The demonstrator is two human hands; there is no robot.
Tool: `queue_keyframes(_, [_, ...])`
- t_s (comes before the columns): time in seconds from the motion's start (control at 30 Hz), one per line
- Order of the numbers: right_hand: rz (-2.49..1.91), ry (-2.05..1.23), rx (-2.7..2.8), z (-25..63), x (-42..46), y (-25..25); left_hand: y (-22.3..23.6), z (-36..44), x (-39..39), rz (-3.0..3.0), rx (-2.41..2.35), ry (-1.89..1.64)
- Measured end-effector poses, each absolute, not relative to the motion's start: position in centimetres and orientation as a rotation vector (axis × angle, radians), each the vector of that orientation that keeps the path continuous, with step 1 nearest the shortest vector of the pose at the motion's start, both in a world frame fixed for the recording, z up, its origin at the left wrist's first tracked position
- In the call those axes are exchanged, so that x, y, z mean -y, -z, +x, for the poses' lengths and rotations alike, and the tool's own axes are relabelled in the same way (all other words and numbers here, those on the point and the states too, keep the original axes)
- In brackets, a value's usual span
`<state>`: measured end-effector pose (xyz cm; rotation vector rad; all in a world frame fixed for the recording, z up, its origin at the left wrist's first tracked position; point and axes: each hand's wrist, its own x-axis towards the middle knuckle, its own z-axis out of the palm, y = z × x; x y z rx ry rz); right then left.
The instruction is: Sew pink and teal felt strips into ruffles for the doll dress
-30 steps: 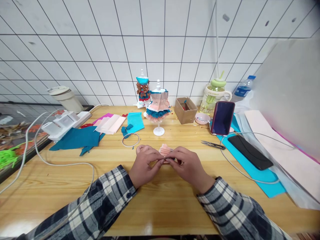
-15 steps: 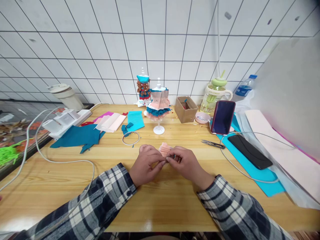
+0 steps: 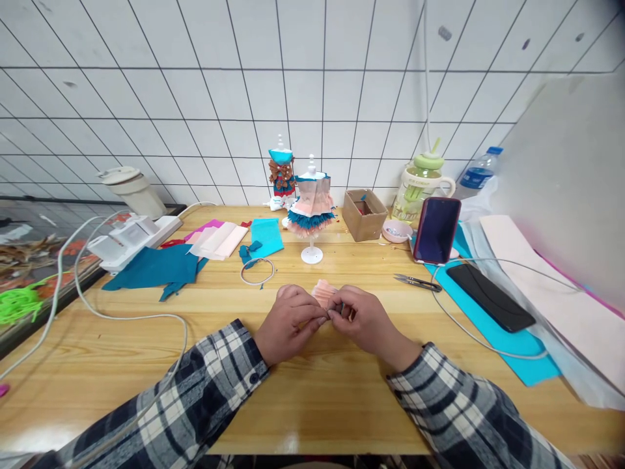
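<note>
A small pleated piece of pink crepe paper (image 3: pixel 322 292) shows between my two hands, its lower edge hidden by the fingers. My left hand (image 3: pixel 293 326) pinches it from the left, thumb against the fingers. From the other side my right hand (image 3: pixel 364 322) grips it with thumb and forefinger, the fingertips of both hands meeting. Just beyond stands a small white dress form (image 3: pixel 311 254) wearing a pink and teal paper dress (image 3: pixel 313 198). A second dress form (image 3: pixel 281 172) in blue, brown and red paper is behind it.
Thread snips (image 3: pixel 417 282) and a black phone (image 3: pixel 489 296) lie to the right; another phone (image 3: pixel 436 229) stands upright. Further back are a cardboard box (image 3: pixel 364 231) and a drink jug (image 3: pixel 415 189). Teal paper (image 3: pixel 156 268), a ring (image 3: pixel 257 282) and a power strip (image 3: pixel 131 242) lie left.
The whole view has shifted very slightly. Both hands keep their pinch on the pleated pink paper, with barely any movement of the fingers.
</note>
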<state>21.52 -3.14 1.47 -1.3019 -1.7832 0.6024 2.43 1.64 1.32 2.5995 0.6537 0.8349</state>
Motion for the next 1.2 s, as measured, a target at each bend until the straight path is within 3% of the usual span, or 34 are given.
queue_keyframes(0.3, [-1.241,-1.272,1.387,21.3,3.0,-1.8,-1.1,2.2,-2.0,2.603,-0.569,-0.881])
queue_keyframes(0.47, [-1.278,-1.295,1.286,21.5,2.4,-1.4,-1.2,2.3,-2.0,2.663,-0.484,-0.924])
queue_keyframes(0.63, [-1.369,-1.083,1.266,22.5,1.7,-0.3,-1.1,2.3,-2.2,2.703,-0.363,-0.941])
queue_keyframes(0.83, [-1.480,-0.552,1.185,25.5,-0.1,-2.7,-0.8,2.2,-2.9,2.749,-0.384,-0.898])
queue_keyframes(1.0, [-1.637,-0.094,1.189,30.0,-5.7,-6.3,-0.5,2.0,-3.5,2.777,-0.354,-0.955])
queue_keyframes(1.2, [-1.941,0.139,1.338,33.1,-12.3,-6.7,-0.1,1.9,-3.6,2.792,-0.399,-0.946])
